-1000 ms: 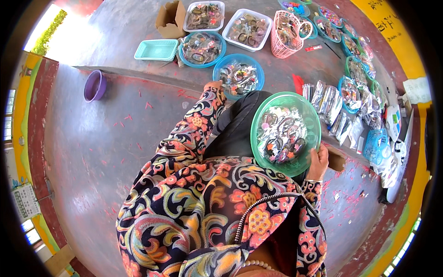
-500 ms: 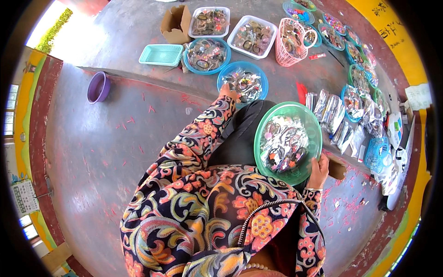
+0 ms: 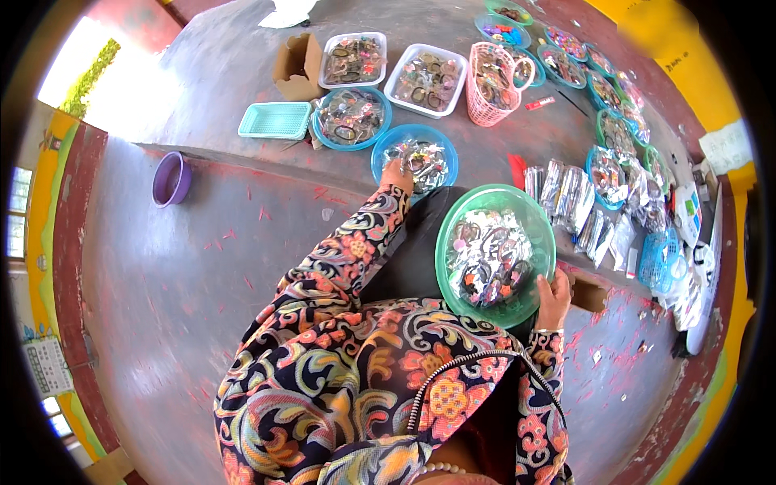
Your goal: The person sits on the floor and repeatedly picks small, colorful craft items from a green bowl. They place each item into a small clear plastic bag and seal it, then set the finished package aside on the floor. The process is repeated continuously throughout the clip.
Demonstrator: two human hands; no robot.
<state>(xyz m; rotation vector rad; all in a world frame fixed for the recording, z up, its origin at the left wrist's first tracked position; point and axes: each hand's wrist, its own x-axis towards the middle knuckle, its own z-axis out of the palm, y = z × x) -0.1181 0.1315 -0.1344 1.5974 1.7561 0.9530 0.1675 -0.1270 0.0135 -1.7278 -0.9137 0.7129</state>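
Note:
My left hand [image 3: 395, 175] reaches over the near left rim of a round blue basin [image 3: 453, 162] and touches the small shiny packets [image 3: 426, 164] inside. Its fingertips are partly lost among the packets, so their grip cannot be made out. A green translucent basin [image 3: 449, 280] leans near my lap, just right of my dark-trousered knee. My right hand [image 3: 554, 299] is closed on its right rim, thumb at the inner edge. Silvery packets with dark, ring-shaped pieces and some orange bits [image 3: 487, 260] fill much of it.
On the raised ledge stand a blue basin [image 3: 317, 136], two white tubs [image 3: 322, 74] [image 3: 394, 91], a pink basket [image 3: 482, 112], a teal basket [image 3: 273, 121] and a cardboard box [image 3: 296, 66]. Silvery packet bundles [image 3: 566, 191] lie right. A purple basin [image 3: 172, 179] sits on the floor.
The view has shifted slightly, moving most things a little left and down. My left hand has moved slightly further in over the blue basin's packets. My right hand still holds the green basin.

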